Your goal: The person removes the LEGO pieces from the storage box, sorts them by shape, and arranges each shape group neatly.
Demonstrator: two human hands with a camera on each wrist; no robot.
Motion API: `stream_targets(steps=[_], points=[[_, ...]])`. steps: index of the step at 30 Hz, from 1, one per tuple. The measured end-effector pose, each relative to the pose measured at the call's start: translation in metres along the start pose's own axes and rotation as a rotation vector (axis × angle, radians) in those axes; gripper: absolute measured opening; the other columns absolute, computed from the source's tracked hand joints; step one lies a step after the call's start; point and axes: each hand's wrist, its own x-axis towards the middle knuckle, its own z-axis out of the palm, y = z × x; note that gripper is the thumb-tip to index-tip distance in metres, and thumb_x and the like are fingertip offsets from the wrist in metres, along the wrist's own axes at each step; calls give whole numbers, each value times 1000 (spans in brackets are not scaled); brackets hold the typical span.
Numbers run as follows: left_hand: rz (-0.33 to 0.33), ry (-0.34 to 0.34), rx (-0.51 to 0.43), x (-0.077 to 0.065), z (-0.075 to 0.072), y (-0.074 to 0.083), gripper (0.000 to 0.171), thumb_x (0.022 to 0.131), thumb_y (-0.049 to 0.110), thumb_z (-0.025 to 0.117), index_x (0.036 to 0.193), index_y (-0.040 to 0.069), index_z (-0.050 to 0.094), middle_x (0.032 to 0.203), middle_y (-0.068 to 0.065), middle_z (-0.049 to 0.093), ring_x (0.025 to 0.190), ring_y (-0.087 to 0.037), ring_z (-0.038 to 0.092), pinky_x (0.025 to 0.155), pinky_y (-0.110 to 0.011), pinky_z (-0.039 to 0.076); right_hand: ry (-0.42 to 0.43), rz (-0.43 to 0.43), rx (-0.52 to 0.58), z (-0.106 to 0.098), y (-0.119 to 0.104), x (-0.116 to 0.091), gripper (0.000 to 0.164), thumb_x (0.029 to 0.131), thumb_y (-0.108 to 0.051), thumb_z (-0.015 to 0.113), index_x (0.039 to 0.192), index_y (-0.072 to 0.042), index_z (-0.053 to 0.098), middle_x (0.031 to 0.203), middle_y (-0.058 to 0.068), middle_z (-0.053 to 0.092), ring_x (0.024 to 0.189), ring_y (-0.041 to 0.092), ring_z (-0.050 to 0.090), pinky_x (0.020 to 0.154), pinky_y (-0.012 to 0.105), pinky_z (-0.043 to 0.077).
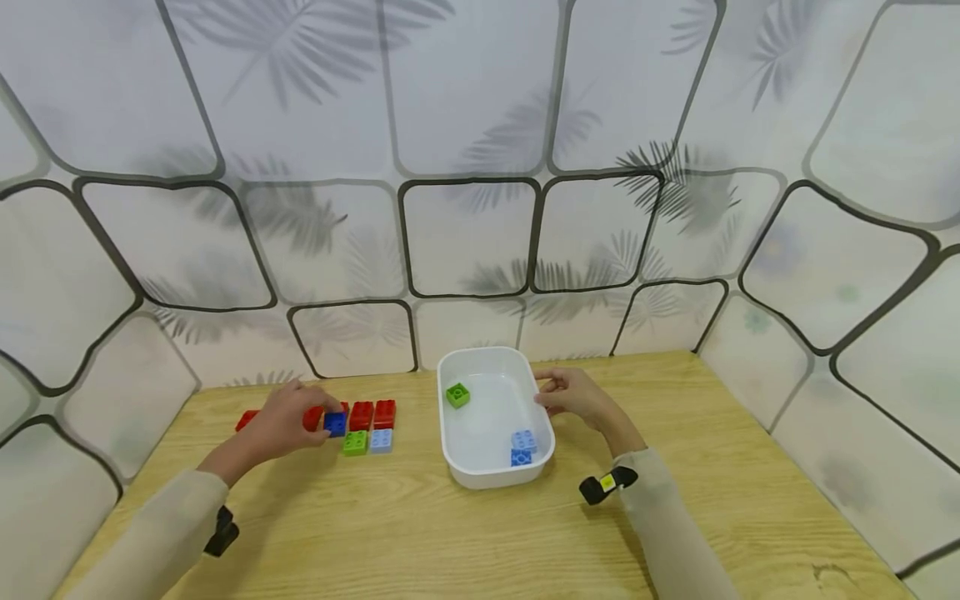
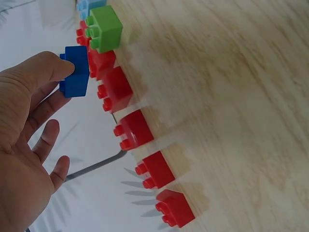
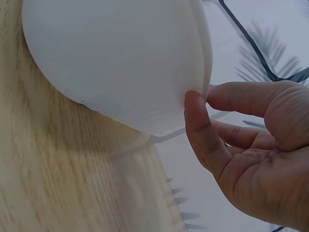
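Between thumb and fingers, my left hand (image 1: 288,421) pinches a dark blue toy building brick (image 2: 76,71), held above a row of bricks. Several red bricks (image 2: 136,129) stand in that row. In front of them sit a green brick (image 1: 355,443) and a light blue brick (image 1: 382,441). My right hand (image 1: 577,398) pinches the right rim of a white plastic tub (image 1: 442,417); the right wrist view shows thumb and finger at its edge. Inside the tub lie a green brick (image 1: 457,395) at the upper left and two blue bricks (image 1: 522,441) at the lower right.
The tub and bricks rest on a light wooden table (image 1: 360,533). A patterned wall covering (image 1: 472,242) with leaf prints rises directly behind them and along both sides. Dark wrist devices (image 1: 607,484) sit on both sleeves.
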Motion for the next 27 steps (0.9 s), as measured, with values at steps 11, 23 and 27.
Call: stream_targets(steps=[11,23,27], points=[[-58,-87,-48,-10,8,-5,25,80,7,81,104,12,77,105,-3,73,87,-21,48,73,-37,35,-7,-15,-1,-1,0,-2,51,97,-4,65,145,5,50,100,11,69,81,15,68,79,38,61],[-53,-113,-3,-12,14,-7,26,79,10,84,104,11,77,105,-5,73,87,-22,50,70,-34,37,4,-1,-3,0,0,1,50,96,-4,66,144,4,52,98,9,67,80,14,67,76,34,61],[-75,-133,-12,-12,16,-9,26,80,10,84,104,10,77,103,-3,74,85,-21,48,71,-33,36,1,-1,-4,1,0,1,50,96,-3,66,144,4,53,98,9,67,80,14,67,76,34,61]])
